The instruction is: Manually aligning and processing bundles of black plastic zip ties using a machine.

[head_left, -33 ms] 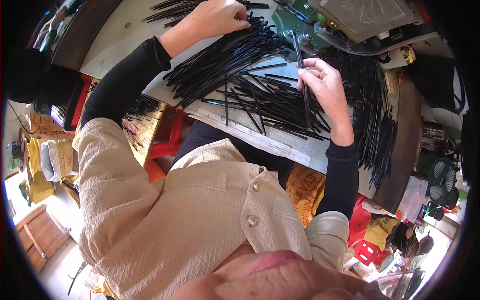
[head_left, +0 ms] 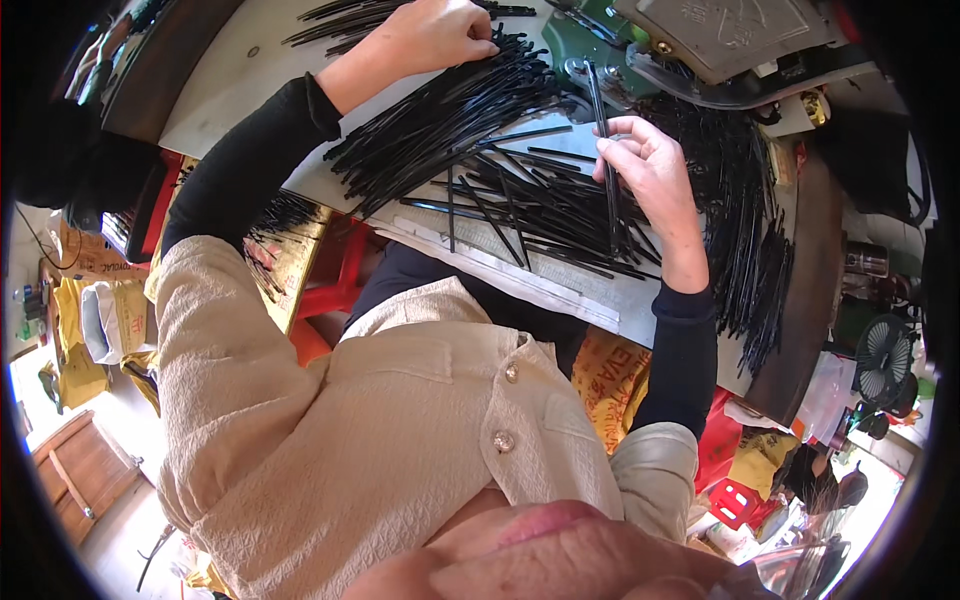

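My right hand pinches a slim black rod between thumb and fingers. The rod stands steeply, its upper end beside the metal fittings of a green-based machine. My left hand curls at the far end of a thick bundle of black rods, its fingertips touching the rod ends. Whatever those fingers pinch, if anything, is hidden. Between the hands and nearer my body, loose black rods lie crossed over one another on the pale tabletop.
Another heap of black rods hangs toward the table's right edge. More rods lie at the far left. A grey machine housing rises at the far right. A white strip runs along the front edge. A black fan stands off right.
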A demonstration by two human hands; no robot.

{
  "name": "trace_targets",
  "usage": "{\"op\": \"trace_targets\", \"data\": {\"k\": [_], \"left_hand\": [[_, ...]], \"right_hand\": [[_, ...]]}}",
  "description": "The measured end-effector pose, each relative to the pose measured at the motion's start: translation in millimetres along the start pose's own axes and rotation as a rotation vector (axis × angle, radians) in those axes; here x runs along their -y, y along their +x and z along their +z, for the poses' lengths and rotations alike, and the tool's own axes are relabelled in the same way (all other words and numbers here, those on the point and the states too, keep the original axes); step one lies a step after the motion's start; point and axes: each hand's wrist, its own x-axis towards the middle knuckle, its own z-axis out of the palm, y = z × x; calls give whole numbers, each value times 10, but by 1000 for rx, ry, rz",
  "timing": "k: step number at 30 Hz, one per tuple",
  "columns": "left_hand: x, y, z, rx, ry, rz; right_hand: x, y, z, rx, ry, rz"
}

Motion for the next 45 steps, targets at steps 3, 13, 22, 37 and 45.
{"op": "trace_targets", "data": {"k": [3,13,22,37,45], "left_hand": [[41,73,-35,156,-231,-99],[-136,439,-2,365,-877,-284],[-413,382,268,354,-1110,-259],[-428,364,340,349,-1141,-183],[-441,410,361,345,-1103,-142]], "right_hand": [[41,-53,-31,4,11,44],[69,-39,-14,65,171,73],[41,-88,18,56,237,74],[24,-82,21,59,321,86],[42,-88,22,37,362,85]]}}
